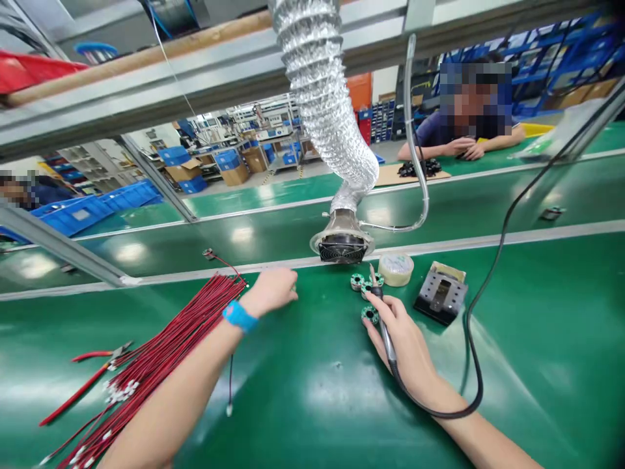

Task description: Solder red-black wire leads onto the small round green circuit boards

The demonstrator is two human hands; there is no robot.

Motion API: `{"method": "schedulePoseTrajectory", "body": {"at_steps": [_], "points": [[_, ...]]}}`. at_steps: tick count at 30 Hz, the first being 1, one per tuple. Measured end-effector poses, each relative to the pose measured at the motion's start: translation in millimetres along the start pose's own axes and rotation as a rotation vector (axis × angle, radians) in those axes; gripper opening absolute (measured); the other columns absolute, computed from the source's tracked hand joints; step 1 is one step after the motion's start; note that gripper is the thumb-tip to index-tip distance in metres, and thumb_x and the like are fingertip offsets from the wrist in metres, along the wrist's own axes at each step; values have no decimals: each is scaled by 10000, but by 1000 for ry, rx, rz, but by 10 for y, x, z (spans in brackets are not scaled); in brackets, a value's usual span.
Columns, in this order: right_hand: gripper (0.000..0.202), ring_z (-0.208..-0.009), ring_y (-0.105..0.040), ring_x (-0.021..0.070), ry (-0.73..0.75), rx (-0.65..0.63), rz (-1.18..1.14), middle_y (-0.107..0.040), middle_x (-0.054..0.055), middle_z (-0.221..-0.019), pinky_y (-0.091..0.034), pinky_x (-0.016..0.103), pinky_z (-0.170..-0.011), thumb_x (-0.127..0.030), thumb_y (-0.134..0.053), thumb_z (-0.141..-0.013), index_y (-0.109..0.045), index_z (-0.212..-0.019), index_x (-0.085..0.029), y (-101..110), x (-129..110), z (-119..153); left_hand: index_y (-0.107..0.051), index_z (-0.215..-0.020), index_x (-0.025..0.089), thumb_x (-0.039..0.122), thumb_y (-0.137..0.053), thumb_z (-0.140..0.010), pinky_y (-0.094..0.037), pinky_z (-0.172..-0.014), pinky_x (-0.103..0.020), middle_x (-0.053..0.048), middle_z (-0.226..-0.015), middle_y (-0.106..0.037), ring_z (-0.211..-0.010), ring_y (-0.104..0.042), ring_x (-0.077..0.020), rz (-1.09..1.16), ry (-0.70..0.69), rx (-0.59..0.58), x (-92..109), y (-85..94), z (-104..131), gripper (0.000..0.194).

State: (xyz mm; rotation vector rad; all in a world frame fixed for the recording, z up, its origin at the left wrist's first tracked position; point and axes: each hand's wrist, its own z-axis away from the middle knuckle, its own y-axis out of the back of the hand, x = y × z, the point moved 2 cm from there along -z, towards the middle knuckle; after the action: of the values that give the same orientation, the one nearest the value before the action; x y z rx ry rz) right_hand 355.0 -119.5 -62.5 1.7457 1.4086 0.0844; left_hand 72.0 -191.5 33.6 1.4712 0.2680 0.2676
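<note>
My right hand holds a soldering iron, its tip pointing away from me and its black cable looping over my wrist. Beside its fingertips are several small round green parts with copper-like insides, one of them a ring close to my thumb; whether I touch it is unclear. My left hand, with a blue band on the wrist, is closed above the mat, right of a bundle of red wires with white connectors. What its fingers hold is hidden. Below that wrist, a thin wire with a white connector lies on the mat.
A fume duct hangs over the bench's far edge. Near the iron are a tape roll and a metal holder. Red-handled cutters lie left of the wires. Across the bench, a person sits with both hands together.
</note>
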Motion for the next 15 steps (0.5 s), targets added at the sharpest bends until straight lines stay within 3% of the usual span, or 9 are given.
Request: {"method": "schedulePoseTrajectory", "body": {"at_steps": [3,6,9,12,15], "points": [[472,-901,-727,225,5,8,0,-619,127,-1200,-619,349,-753,-237,-540,-1050,-499,-1520,-224,-82,47,31,-725,-957,139,223,-758,-868,-508,-884,-402,-179,-1088,-733,-1037,-701,-354,5,127,109,-443,129,-772,127],[448,-873,-736,199,40,23,-14,-627,117,-1175,-623,309,-740,-210,-530,-1054,-521,-1501,-229,-107,73,49,-689,-1182,127,299,-633,-983,-503,-913,-380,-194,-1252,-705,-1099,-676,-315,83,189,215,-624,56,-1373,268],[435,-874,-748,186,62,69,-22,-635,113,-1153,-625,269,-735,-191,-539,-1045,-552,-1478,-227,-110,93,46,-677,-1224,135,385,-635,-993,-503,-942,-369,-185,-1286,-699,-1100,-665,-291,180,193,270,-628,-145,-1744,343],[429,-884,-757,186,79,98,-2,-641,120,-1149,-632,252,-733,-167,-546,-1031,-580,-1455,-217,-116,102,43,-708,-1157,111,441,-668,-952,-462,-1049,-499,-230,-1235,-700,-1216,-610,-388,256,192,318,-546,-326,-1959,391],[401,-878,-755,194,77,122,47,-651,126,-1130,-645,265,-728,-155,-533,-1019,-612,-1408,-210,-108,86,35,-704,-1215,97,496,-632,-936,-378,-1133,-631,-273,-1342,-639,-1384,-475,-478,361,109,365,-414,-406,-2112,492]]}}
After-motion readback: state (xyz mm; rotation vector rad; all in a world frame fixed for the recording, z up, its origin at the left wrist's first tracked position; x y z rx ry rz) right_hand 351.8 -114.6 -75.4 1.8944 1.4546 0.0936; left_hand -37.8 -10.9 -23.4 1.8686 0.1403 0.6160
